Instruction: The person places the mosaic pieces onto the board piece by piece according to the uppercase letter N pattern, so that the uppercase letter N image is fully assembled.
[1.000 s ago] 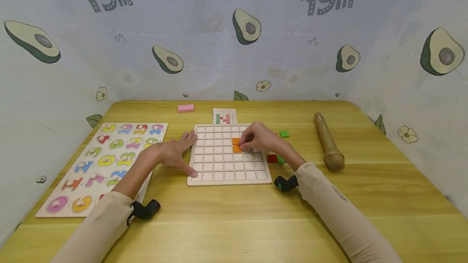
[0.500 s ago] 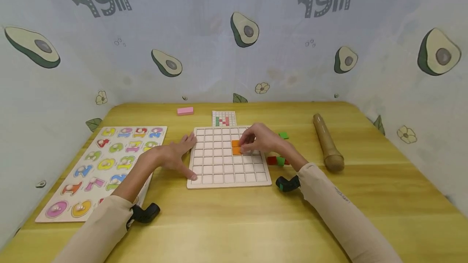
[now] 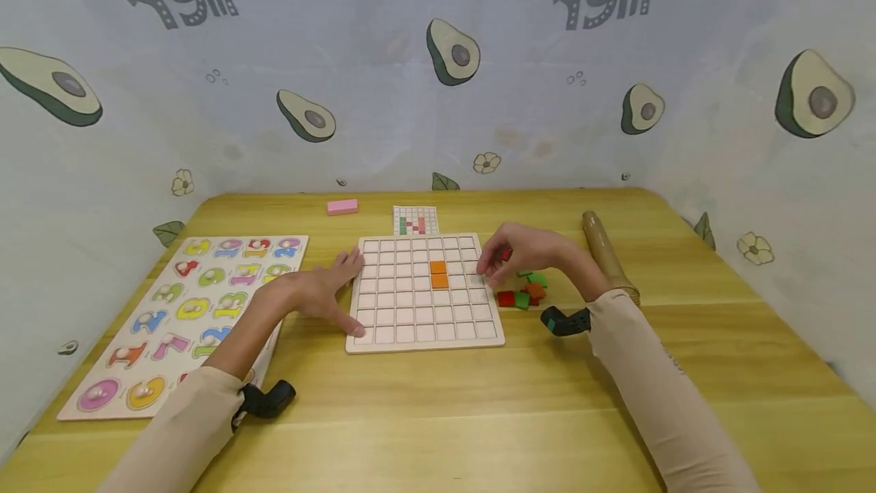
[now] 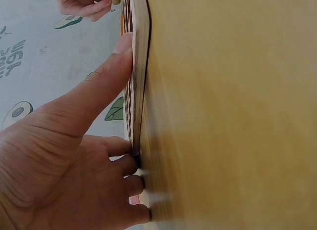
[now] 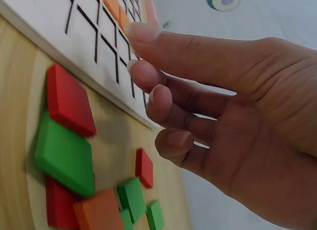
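A wooden grid board [image 3: 406,316] lies mid-table, with two orange square tiles [image 3: 439,275] set in adjoining cells. My left hand [image 3: 316,295] rests at its left side; the thumb [image 4: 106,74] presses the near corner and the fingers spread toward the far corner. Over the right edge hovers my right hand [image 3: 527,251], fingers loosely bent, nothing visible in them. Below it in the right wrist view lie loose tiles beside the board: a red tile [image 5: 70,100], a green tile [image 5: 64,153], an orange tile [image 5: 100,211] and several more.
A number puzzle board [image 3: 167,337] lies on the left. Behind the grid board are a small pattern card [image 3: 415,221] and a pink block [image 3: 342,207]. A brown microphone-shaped object [image 3: 602,246] lies to the right, partly hidden by my right arm.
My right hand has left the orange tiles and moved right to the board's edge, uncovering both. More of the loose tiles now show. The left hand stays in place on the board.
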Available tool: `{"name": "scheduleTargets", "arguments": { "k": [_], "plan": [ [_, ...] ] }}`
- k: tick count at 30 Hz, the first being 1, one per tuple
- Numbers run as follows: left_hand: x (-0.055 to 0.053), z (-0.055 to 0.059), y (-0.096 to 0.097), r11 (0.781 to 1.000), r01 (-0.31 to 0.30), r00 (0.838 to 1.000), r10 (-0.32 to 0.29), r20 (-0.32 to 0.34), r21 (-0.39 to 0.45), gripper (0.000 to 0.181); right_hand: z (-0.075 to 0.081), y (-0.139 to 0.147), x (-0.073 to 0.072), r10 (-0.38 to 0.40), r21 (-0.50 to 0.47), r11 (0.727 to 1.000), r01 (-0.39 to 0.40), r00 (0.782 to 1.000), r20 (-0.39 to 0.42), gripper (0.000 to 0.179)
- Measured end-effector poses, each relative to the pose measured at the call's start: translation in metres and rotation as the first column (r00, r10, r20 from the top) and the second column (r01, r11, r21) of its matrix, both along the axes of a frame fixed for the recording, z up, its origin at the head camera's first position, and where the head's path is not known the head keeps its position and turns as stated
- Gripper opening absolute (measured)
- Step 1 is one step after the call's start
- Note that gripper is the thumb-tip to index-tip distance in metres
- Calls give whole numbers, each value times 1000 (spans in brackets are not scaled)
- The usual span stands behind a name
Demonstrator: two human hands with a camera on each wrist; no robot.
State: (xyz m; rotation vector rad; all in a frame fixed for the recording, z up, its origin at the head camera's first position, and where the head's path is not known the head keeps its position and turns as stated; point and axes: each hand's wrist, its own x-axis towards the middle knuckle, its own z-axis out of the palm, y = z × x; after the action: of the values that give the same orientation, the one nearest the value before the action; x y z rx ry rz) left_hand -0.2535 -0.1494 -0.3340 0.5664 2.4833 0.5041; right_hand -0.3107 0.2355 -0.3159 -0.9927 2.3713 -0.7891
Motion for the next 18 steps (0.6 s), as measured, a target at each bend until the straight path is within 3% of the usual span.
{"name": "scheduleTargets", "arguments": {
  "k": [7,18],
  "plan": [
    [0,1,-3,1000,-6,1000,6,1,-8,133,6,22,-2,-9,59,998,4,997,75,18],
    [-3,-1,-1,1000,15,1000,-15,-6,7,133,10,49,-5,-99,163,984,79,988,115,22]
  ]
}}
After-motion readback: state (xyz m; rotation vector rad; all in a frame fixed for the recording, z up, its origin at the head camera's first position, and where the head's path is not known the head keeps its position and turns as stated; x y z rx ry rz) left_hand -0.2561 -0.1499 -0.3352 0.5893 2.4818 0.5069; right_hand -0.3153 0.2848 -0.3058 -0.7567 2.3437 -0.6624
